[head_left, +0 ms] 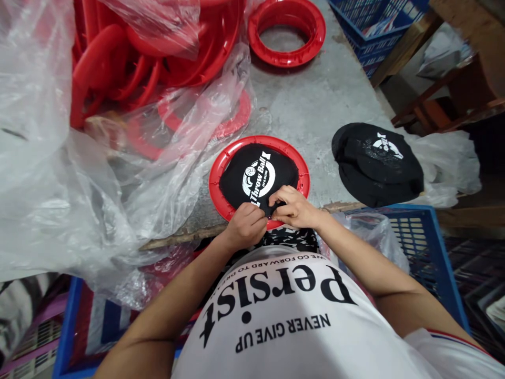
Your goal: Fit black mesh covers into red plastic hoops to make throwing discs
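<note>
A red plastic ring (218, 190) lies at the table's near edge. Over its opening is a black fabric disc (232, 171) with a white "Throw Ball" print. My left hand (248, 225) is closed, pinching the fabric's near edge by the ring's rim. Close beside it, my right hand (295, 208) has its thumb and fingers bent onto the same edge of the cloth. The fingertips of both hands nearly meet, and they cover part of the print and the near rim.
More black fabric discs (374, 173) lie stacked at the right. Another red ring (315, 31) sits farther back. Clear plastic bags (158, 195) and red parts (102, 58) crowd the left. Blue crates (445, 258) stand below the table (327, 100) and beyond it.
</note>
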`<state>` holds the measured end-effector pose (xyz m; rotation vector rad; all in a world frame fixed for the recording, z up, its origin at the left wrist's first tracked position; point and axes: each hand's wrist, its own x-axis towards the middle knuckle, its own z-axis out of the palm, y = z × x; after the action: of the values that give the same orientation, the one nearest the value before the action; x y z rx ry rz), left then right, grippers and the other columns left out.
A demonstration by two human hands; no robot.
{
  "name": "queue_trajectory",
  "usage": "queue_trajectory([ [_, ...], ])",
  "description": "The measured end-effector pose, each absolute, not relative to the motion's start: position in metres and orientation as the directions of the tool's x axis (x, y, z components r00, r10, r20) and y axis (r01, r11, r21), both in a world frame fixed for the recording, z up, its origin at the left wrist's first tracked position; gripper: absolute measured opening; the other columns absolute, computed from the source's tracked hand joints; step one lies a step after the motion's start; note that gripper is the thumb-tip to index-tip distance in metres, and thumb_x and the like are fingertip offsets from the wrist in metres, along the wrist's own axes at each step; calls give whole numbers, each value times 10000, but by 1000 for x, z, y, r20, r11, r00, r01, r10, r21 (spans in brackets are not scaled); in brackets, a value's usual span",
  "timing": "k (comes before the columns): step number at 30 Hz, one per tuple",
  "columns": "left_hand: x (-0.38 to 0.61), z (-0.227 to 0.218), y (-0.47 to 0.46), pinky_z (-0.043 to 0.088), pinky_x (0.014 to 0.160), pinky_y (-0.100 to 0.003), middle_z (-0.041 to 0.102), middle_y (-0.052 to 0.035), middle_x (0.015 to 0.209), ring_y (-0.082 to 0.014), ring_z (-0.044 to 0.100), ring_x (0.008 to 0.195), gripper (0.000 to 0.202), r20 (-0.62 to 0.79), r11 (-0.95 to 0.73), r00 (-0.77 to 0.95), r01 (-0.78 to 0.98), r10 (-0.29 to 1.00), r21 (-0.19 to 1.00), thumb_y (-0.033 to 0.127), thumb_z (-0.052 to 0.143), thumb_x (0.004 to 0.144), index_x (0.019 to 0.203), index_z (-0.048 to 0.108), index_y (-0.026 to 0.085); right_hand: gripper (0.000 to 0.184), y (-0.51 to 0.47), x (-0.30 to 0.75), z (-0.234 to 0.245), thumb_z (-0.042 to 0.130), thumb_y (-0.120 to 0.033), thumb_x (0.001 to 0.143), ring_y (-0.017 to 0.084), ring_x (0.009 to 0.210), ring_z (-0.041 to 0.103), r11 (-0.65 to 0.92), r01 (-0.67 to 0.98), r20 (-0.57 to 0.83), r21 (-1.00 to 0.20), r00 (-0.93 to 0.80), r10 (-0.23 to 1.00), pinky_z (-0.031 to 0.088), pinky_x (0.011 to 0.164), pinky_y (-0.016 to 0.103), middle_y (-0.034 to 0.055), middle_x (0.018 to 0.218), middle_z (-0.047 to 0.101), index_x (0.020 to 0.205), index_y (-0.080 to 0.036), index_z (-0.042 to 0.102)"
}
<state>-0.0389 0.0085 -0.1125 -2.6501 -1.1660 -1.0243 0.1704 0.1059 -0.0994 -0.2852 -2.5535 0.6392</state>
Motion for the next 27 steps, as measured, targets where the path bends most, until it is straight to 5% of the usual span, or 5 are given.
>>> queue_trajectory([
  [6,-37,-106,8,451,730,-381,603,-56,804,-207,522,811,115,536,-669,477,701,696,246,137,554,865,793,620,198,204,103,170,-95,639,-307,930,216,942,541,840,81,394,-536,-856,334,413,816,400,82,1059,655,767,-199,698],
  [13,-49,-87,-2,503,758,-388,657,-65,885,-197,589,843,90,581,-579,272,685,767,443,138,602,856,925,634,186,158,104,184,-70,606,-287,947,197,854,627,699,149,532,-699,-546,648,485,808,403,62,924,700,831,-216,686],
  [19,-50,-8,-11,561,753,-409,704,-45,915,-191,651,845,223,591,-599,234,579,772,553,90,590,872,1045,641,220,133,95,188,-72,638,-261,935,170,787,652,656,176,499,-734,-515,697,502,766,363,45,847,719,823,-209,689],
  [22,-41,48,-27,617,756,-435,743,-41,987,-207,675,881,309,528,-697,459,535,714,478,153,614,867,1157,655,254,147,93,185,-84,645,-257,929,166,773,655,628,210,482,-750,-476,735,513,745,350,46,828,721,799,-206,691],
  [27,-41,89,-39,654,751,-504,750,51,1047,-287,669,1032,378,479,-847,715,516,509,129,398,755,704,1033,710,579,226,100,190,-99,641,-288,927,177,764,657,525,344,501,-778,-162,850,519,737,350,40,787,705,717,-209,670],
])
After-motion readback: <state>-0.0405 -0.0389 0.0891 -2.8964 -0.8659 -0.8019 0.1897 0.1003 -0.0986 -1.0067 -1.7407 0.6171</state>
